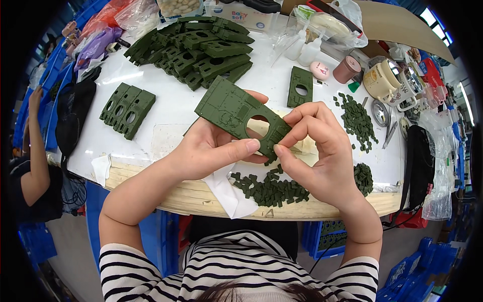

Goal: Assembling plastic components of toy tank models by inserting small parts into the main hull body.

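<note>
Fingers (251,147) of my left hand (211,148) are clamped on a green plastic plate (231,108) with a round hole, held above the bench (166,113). My right hand (317,146) pinches its near edge. Small green pieces (271,190) sit just below.

There is one view. It comes from a camera on the person's head and looks down, close over the left hand (211,146) and right hand (322,151), which meet in the middle. The white table (166,100) spreads out beyond them, up the picture. Below them is the striped shirt (236,267). The wide lens bends the table edge, and the corners are dark.
</note>
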A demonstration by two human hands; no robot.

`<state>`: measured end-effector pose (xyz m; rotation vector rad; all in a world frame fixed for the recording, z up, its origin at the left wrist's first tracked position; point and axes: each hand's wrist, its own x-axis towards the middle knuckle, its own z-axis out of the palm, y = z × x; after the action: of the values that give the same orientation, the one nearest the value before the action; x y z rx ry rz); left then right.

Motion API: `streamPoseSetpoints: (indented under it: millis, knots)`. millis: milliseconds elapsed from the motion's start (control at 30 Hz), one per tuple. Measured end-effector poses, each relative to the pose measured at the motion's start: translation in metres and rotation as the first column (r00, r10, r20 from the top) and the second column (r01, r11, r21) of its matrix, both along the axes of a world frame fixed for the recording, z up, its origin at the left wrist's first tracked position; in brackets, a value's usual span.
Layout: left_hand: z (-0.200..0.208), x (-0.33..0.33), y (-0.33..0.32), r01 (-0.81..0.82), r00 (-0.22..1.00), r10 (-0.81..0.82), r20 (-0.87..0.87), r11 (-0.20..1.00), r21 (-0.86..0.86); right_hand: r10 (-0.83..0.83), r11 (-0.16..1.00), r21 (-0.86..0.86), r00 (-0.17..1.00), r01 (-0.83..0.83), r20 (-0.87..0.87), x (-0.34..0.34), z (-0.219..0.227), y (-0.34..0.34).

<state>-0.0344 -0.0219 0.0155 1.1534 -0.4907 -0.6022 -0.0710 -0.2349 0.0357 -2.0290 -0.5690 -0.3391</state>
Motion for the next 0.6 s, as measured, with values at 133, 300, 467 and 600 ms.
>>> streamPoseSetpoints:
  millis: [133,300,467,600]
  knots:
    - [0.000,0.000,0.001,-0.005,1.000,0.005,-0.005,1.000,-0.002,0.009,1.000,-0.001,1.000,-0.009,0.009,0.001,-0.001,0.000]
    - [0.002,0.001,0.001,-0.059,0.998,0.058,-0.016,0.997,-0.049,-0.027,0.993,-0.111,0.991,0.042,0.134,-0.002,0.006,-0.001]
    - [0.002,0.002,0.002,-0.122,0.992,0.120,-0.024,0.987,-0.105,-0.011,0.956,-0.263,0.911,0.131,0.413,-0.001,0.003,0.002]
    - [-0.002,-0.002,-0.001,-0.165,0.986,0.165,-0.008,0.976,-0.144,-0.053,0.923,-0.295,0.841,0.247,0.539,-0.002,-0.003,0.008]
